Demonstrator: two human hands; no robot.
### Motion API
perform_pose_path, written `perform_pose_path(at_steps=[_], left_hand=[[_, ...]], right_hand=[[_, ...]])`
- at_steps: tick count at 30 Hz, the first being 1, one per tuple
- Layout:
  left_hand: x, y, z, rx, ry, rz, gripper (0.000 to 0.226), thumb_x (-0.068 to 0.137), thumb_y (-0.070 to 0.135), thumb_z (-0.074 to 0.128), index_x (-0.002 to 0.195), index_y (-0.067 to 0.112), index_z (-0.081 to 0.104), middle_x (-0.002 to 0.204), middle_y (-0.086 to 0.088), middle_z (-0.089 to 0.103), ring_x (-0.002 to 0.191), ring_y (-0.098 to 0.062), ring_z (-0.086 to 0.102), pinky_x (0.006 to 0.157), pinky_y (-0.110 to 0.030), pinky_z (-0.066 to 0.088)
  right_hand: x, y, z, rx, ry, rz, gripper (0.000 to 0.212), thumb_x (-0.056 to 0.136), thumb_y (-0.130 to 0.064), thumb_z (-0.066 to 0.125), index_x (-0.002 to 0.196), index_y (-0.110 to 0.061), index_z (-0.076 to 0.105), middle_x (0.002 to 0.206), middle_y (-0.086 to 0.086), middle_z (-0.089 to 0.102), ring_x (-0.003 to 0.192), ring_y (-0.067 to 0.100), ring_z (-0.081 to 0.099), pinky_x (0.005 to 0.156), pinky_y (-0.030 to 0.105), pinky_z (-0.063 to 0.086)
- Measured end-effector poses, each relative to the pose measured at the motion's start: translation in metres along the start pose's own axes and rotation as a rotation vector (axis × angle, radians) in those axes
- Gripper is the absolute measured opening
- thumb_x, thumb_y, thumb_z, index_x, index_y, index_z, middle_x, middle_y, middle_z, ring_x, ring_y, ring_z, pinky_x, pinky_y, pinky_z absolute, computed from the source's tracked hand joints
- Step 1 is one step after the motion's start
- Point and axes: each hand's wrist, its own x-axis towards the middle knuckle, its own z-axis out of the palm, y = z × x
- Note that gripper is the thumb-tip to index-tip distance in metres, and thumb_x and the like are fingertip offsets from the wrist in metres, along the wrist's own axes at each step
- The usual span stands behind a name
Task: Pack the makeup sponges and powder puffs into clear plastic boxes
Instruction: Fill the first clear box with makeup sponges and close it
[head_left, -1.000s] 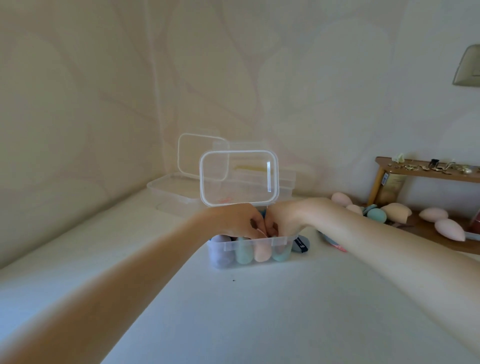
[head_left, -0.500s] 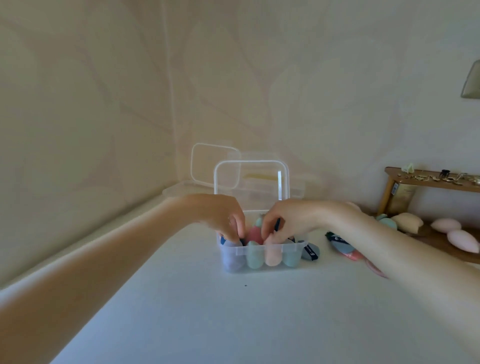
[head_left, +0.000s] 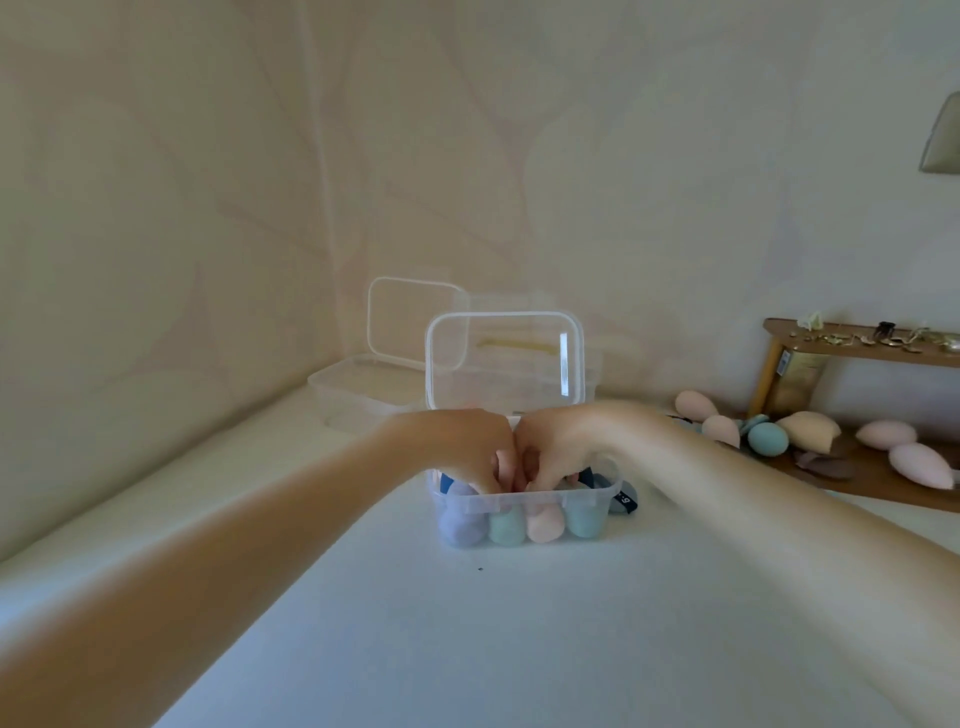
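Observation:
A small clear plastic box (head_left: 524, 502) stands on the white table with its lid (head_left: 504, 358) tipped up behind. Against its front wall stand a purple sponge (head_left: 460, 527), a green one (head_left: 506, 527), a peach one (head_left: 544, 525) and a teal one (head_left: 587, 522). My left hand (head_left: 457, 441) and my right hand (head_left: 561, 441) meet knuckle to knuckle over the box. Their fingers curl down inside it, closed round a pink sponge (head_left: 506, 467) between them. The fingertips are hidden among the sponges.
A second clear box (head_left: 358, 395) lies open at the back by the wall corner. A dark puff (head_left: 626, 501) sits just right of the near box. Several loose sponges (head_left: 768, 439) lie on a wooden tray (head_left: 883, 486) at the right, under a small wooden shelf (head_left: 857, 349).
The hands were a little apart half a second ago with the pink sponge standing up between them. They have closed together and sunk lower into the box.

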Motion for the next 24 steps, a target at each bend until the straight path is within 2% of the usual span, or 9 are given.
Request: perform_pose_path(at_steps=[2,6,9,12,15,18,20,22,24], left_hand=[[-0.01,-0.009,-0.016,-0.106,0.017,-0.009,0.02,0.081,0.024,0.068,0.098,0.015,0.072,0.093,0.002,0.071,0.1,-0.022,0.066,0.088,-0.028,0.051],[-0.021,-0.029,-0.032,-0.194,0.185,-0.07,0.018,0.085,0.028,0.064,0.101,0.022,0.069,0.101,0.012,0.068,0.096,-0.008,0.062,0.082,-0.015,0.046],[-0.018,-0.029,-0.016,-0.108,0.096,-0.064,0.021,0.084,0.026,0.064,0.102,0.017,0.07,0.096,0.008,0.068,0.094,-0.011,0.062,0.082,-0.022,0.05],[-0.013,-0.028,-0.009,-0.025,0.108,-0.053,0.021,0.084,0.025,0.063,0.103,0.016,0.068,0.087,0.011,0.06,0.088,-0.008,0.056,0.07,-0.012,0.043],[-0.021,-0.034,-0.018,-0.129,0.14,-0.081,0.017,0.084,0.023,0.065,0.099,0.019,0.069,0.09,0.013,0.063,0.092,-0.009,0.062,0.083,-0.023,0.05],[-0.029,-0.04,-0.023,-0.158,0.359,-0.129,0.016,0.088,0.023,0.058,0.1,0.021,0.07,0.101,0.011,0.067,0.093,-0.004,0.06,0.068,-0.003,0.04],[-0.029,-0.043,-0.021,-0.171,0.564,-0.184,0.021,0.09,0.018,0.054,0.106,0.02,0.068,0.113,0.007,0.063,0.101,-0.008,0.059,0.062,-0.005,0.036],[-0.025,-0.044,-0.02,-0.233,0.703,-0.23,0.026,0.09,0.014,0.054,0.114,0.018,0.063,0.126,-0.001,0.05,0.114,-0.018,0.053,0.083,-0.016,0.041],[-0.02,-0.04,-0.022,-0.313,0.741,-0.261,0.034,0.088,0.012,0.056,0.122,0.016,0.055,0.138,-0.007,0.037,0.121,-0.025,0.047,0.098,-0.028,0.04]], right_hand=[[-0.016,0.009,-0.019,0.25,0.048,-0.043,0.009,0.085,-0.013,0.068,0.09,-0.016,0.062,0.086,-0.001,0.063,0.073,0.01,0.06,0.059,0.015,0.051],[-0.037,0.034,-0.044,0.487,0.541,-0.089,0.009,0.088,-0.005,0.062,0.085,-0.014,0.065,0.081,0.001,0.066,0.072,0.014,0.062,0.066,0.019,0.054],[-0.031,0.037,-0.029,0.172,0.357,0.013,0.01,0.081,-0.021,0.072,0.09,-0.017,0.069,0.094,0.0,0.069,0.091,0.019,0.063,0.082,0.031,0.053],[-0.015,0.028,-0.004,-0.128,0.212,0.093,0.025,0.078,-0.03,0.072,0.097,-0.014,0.068,0.109,0.004,0.063,0.088,0.019,0.057,0.067,0.025,0.046],[-0.014,0.022,-0.008,-0.209,0.258,0.086,0.015,0.079,-0.028,0.071,0.088,-0.017,0.063,0.098,0.002,0.061,0.083,0.018,0.055,0.062,0.023,0.041],[-0.023,0.024,-0.027,0.006,0.571,0.059,0.008,0.086,-0.019,0.064,0.09,-0.012,0.065,0.094,-0.001,0.063,0.093,0.018,0.061,0.073,0.024,0.046],[-0.023,0.029,-0.033,0.147,0.852,0.067,0.015,0.089,-0.011,0.057,0.098,-0.004,0.067,0.106,0.007,0.064,0.098,0.021,0.06,0.082,0.028,0.046],[-0.019,0.033,-0.03,0.234,0.946,0.14,0.023,0.09,-0.01,0.055,0.112,-0.006,0.061,0.125,0.012,0.05,0.107,0.026,0.053,0.085,0.028,0.041],[-0.013,0.036,-0.025,0.401,0.864,0.212,0.039,0.089,-0.013,0.056,0.127,-0.011,0.048,0.131,0.011,0.038,0.117,0.028,0.047,0.087,0.028,0.04]])
